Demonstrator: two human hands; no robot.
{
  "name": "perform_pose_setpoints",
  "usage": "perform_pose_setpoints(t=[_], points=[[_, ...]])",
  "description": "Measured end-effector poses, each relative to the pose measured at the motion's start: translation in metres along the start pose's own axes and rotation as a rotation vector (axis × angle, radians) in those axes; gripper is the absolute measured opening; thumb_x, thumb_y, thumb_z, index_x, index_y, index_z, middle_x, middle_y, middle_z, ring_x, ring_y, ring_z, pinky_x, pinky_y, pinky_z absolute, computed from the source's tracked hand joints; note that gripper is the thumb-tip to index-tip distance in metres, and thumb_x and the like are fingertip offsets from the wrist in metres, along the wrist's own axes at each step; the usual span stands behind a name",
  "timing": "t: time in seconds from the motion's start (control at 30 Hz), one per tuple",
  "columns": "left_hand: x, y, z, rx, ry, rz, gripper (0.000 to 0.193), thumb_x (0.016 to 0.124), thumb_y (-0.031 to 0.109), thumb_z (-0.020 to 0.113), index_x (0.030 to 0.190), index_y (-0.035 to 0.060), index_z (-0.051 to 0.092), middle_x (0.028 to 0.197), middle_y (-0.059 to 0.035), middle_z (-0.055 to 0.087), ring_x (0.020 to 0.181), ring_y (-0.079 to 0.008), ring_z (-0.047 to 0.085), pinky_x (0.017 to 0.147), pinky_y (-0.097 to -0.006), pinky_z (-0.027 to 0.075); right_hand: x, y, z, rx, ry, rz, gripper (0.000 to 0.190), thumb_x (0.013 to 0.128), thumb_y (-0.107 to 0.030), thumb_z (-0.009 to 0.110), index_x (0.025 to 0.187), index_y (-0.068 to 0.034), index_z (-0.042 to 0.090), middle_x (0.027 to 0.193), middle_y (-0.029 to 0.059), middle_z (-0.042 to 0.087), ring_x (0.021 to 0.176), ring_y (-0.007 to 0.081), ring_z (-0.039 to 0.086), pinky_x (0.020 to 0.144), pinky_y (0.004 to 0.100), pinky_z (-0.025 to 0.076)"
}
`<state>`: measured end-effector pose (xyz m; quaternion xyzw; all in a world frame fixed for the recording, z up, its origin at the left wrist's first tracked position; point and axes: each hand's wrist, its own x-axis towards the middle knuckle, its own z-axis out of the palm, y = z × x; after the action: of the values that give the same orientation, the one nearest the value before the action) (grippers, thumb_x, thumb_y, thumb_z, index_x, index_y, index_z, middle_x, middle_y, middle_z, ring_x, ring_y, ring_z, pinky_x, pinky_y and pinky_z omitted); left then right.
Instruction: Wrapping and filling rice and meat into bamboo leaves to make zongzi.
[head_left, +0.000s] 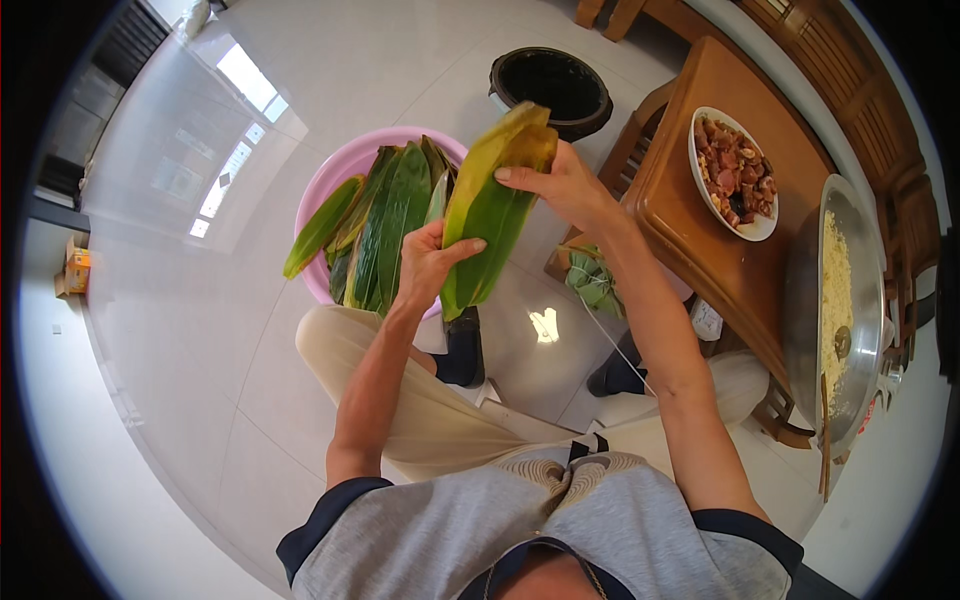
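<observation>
Between my two hands is a broad green leaf (495, 217), yellowed and brownish along its far end and left edge. My left hand (427, 262) pinches its near left side, thumb on top. Farther up, my right hand (562, 184) grips the right edge by the yellow end, its thumb also on the upper face. Whether this is one leaf or a few overlapping cannot be told. Just left of the held leaf, a pink plastic basin (311, 187) on the floor holds a pile of long wet green leaves (390, 217), some sticking out over its rim.
A black-lined bucket (551, 82) stands beyond my right hand. On the wooden table (675, 217) at right sit a plate of cut meat (735, 176) and a large metal bowl (862, 300) of pale yellow grains. Leaf-wrapped bundles (592, 281) with string are below the table edge.
</observation>
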<state>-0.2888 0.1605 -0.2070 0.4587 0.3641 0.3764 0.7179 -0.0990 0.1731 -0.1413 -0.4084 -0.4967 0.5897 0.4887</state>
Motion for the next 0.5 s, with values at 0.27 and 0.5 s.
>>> perform_pose_setpoints(t=[0.27, 0.5], points=[[-0.002, 0.005, 0.006, 0.129, -0.155, -0.139, 0.023, 0.074, 0.005, 0.064, 0.094, -0.004, 0.06, 0.079, -0.0075, 0.063, 0.067, -0.0099, 0.059, 0.06, -0.022, 0.049, -0.025, -0.011, -0.01, -0.224, 0.084, -0.07, 0.022, 0.08, -0.004, 0.057, 0.101, 0.001, 0.055, 0.092, 0.002, 0.06, 0.082, 0.0073, 0.054, 0.074, 0.0223, 0.043], [-0.001, 0.035, 0.014, 0.214, -0.291, -0.101, 0.021, 0.073, 0.006, 0.065, 0.09, -0.0043, 0.061, 0.077, -0.0052, 0.063, 0.066, -0.0084, 0.058, 0.062, -0.0201, 0.047, -0.048, -0.029, -0.028, -0.113, 0.301, -0.218, 0.028, 0.082, -0.002, 0.054, 0.109, -0.001, 0.053, 0.098, 0.0016, 0.059, 0.087, 0.0082, 0.054, 0.079, 0.0225, 0.043]])
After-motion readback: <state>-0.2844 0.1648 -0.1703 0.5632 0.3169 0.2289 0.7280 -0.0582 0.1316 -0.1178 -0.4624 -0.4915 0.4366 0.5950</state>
